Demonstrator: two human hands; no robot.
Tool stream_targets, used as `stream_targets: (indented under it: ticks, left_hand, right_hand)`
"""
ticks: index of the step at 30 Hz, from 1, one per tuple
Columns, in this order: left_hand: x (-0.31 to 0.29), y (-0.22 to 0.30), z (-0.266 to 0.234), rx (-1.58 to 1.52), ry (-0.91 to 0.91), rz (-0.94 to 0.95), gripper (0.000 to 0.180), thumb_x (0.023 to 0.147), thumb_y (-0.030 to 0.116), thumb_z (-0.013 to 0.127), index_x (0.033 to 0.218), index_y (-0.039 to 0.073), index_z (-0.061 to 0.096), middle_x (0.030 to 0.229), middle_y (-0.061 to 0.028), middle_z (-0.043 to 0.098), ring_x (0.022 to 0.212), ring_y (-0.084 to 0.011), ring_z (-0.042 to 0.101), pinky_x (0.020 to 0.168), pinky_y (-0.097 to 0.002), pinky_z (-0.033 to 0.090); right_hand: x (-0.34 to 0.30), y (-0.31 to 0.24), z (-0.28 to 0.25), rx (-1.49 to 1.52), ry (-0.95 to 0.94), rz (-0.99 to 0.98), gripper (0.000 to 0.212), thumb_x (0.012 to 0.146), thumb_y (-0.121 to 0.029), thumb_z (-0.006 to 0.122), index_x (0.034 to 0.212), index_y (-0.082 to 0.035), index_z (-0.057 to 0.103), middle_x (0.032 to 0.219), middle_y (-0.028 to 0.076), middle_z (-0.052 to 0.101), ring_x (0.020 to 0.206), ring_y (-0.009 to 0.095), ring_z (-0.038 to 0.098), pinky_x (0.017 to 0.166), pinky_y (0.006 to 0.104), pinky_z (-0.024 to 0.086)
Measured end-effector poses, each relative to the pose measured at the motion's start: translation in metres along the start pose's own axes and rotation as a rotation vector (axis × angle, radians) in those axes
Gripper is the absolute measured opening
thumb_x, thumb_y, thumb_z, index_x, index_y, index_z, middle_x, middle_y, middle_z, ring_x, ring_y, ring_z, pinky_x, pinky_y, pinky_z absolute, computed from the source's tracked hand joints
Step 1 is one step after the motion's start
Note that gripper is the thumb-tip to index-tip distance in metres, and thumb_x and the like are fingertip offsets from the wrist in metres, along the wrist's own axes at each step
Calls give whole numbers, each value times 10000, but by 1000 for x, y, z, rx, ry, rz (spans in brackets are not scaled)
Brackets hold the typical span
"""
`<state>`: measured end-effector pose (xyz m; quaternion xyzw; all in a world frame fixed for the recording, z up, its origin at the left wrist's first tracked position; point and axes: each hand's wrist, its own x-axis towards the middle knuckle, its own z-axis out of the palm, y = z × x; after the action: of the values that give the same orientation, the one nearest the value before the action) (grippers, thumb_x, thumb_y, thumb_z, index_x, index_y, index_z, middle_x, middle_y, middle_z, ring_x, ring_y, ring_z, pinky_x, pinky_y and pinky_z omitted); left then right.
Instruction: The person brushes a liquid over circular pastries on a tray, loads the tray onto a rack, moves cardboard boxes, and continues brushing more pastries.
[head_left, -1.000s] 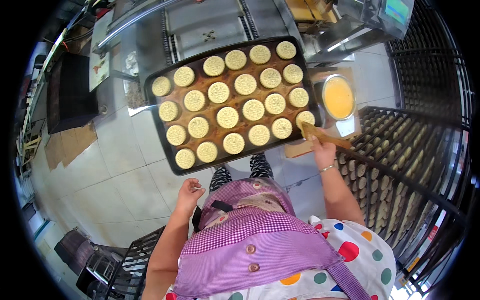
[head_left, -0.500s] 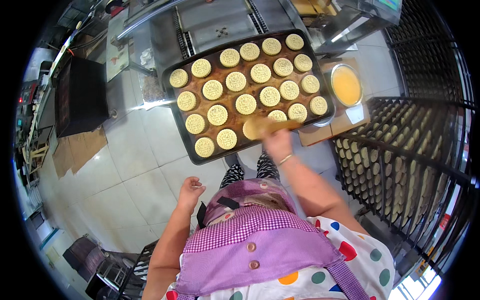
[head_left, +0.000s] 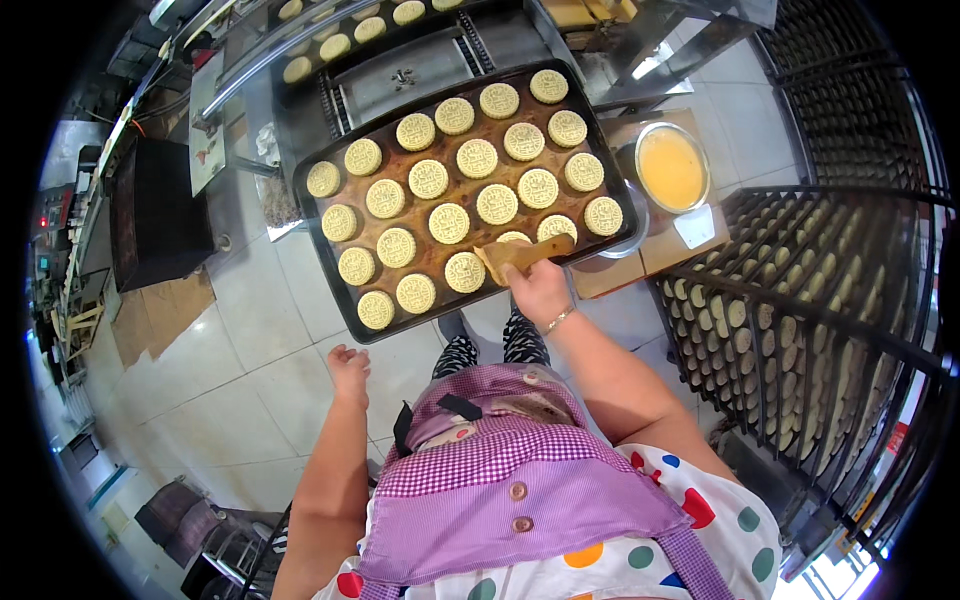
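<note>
My right hand (head_left: 540,292) is closed round a flat wooden pastry brush (head_left: 522,254), held low over the front edge of a dark baking tray (head_left: 352,318). The brush's left end is beside a round, pale yellow cake (head_left: 464,272) and partly covers another behind it. Rows of these stamped, scalloped cakes fill the brown tray. My left hand (head_left: 349,372) hangs in front of the tray's near left corner, fingers loosely apart, touching nothing. Right of the tray stands a bowl of orange-yellow liquid (head_left: 672,168).
The bowl stands on cardboard (head_left: 640,268), partly next to the tray's rim. At the right, a black metal rack (head_left: 800,290) holds many cakes. A conveyor machine (head_left: 400,95) lies behind the tray, with more cakes beyond it. A black box (head_left: 165,210) stands at the left.
The view has shifted, so the tray appears further left and cakes beyond the machine have come into sight. The brush, blurred before, is now sharper. My left hand appears a little further left.
</note>
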<state>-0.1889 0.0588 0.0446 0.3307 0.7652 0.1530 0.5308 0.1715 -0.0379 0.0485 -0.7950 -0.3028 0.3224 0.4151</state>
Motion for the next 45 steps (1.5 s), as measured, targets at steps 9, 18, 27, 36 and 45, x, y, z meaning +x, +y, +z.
stream_targets:
  ticks: [9, 18, 27, 36, 45]
  left_hand:
    - [42, 14, 17, -22, 193, -54, 446, 817, 124, 624, 1209, 71, 417, 1073, -59, 519, 931, -166, 517, 774, -343, 430]
    - [47, 32, 41, -423, 47, -91, 399, 955, 375, 443, 1184, 58, 517, 1095, -53, 607, 953, -175, 593, 825, -335, 473]
    - [77, 74, 49, -395, -119, -149, 606, 935, 536, 362, 1232, 28, 508, 1168, -99, 595, 1044, -253, 580, 916, -375, 453]
    - [39, 56, 46, -508, -69, -2, 683, 930, 537, 378, 1362, 9, 366, 1391, -101, 409, 1254, -259, 408, 1067, -373, 290]
    - [-77, 51, -50, -458, -443, 157, 591, 958, 469, 341, 1347, 27, 396, 1374, -91, 436, 1243, -273, 429, 1052, -397, 321]
  right_hand:
    - [48, 88, -211, 473, 684, 247, 320, 883, -182, 593, 1137, 0, 523, 1030, 93, 607, 804, 167, 621, 579, 283, 506]
    - [53, 192, -194, 1287, 305, 810, 573, 917, -568, 369, 1121, -46, 488, 1099, 168, 596, 991, 307, 587, 789, 396, 464]
    - [108, 121, -184, 1125, -131, 578, 705, 904, -620, 334, 1233, -16, 485, 1195, 102, 573, 1068, 246, 556, 931, 400, 428]
    - [92, 64, -166, 631, 376, 700, 775, 865, -571, 491, 1355, 15, 362, 1392, 97, 387, 1242, 213, 371, 1031, 364, 295]
    - [-165, 59, -187, 780, 661, 631, 634, 859, -461, 548, 1009, 154, 576, 1000, 174, 619, 882, 235, 567, 799, 363, 450]
